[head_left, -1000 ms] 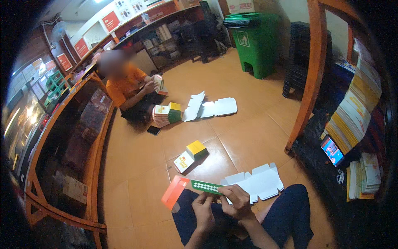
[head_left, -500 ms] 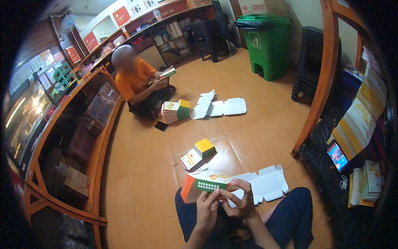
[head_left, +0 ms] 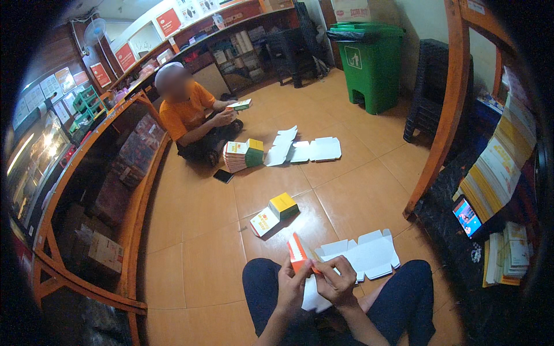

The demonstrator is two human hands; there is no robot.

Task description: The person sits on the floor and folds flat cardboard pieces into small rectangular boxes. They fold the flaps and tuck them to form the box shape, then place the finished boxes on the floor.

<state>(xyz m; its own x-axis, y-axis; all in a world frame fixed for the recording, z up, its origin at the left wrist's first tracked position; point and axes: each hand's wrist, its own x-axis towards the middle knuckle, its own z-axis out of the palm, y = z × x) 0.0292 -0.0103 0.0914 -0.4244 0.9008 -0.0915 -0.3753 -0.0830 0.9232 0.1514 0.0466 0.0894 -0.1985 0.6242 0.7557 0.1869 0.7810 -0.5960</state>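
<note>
Between my two hands, over my lap, is a partly folded cardboard food box (head_left: 298,252). Its orange side with a white pattern stands up, and a white flap hangs below. My left hand (head_left: 292,284) grips the box's left edge with thumb and fingers. Fingers of my right hand (head_left: 337,279) are bent around the right edge, pinching the card. Just beyond lies a folded box, open, with a yellow lid (head_left: 283,203) and a white printed part (head_left: 265,221). Right of my hands, flat white box blanks (head_left: 369,254) rest on the floor, partly behind my right hand.
Opposite sits a person in an orange shirt (head_left: 193,112), holding a similar box (head_left: 239,105). Nested boxes (head_left: 242,155), a dark phone (head_left: 223,176) and white blanks (head_left: 314,150) lie nearby. A green bin (head_left: 374,66) stands behind; stacked cartons (head_left: 496,167) and a lit phone (head_left: 467,218) are right.
The box in my hands has turned, its green checked side giving way to the orange side. My hands have shifted slightly with it. The other person's box has tilted too.
</note>
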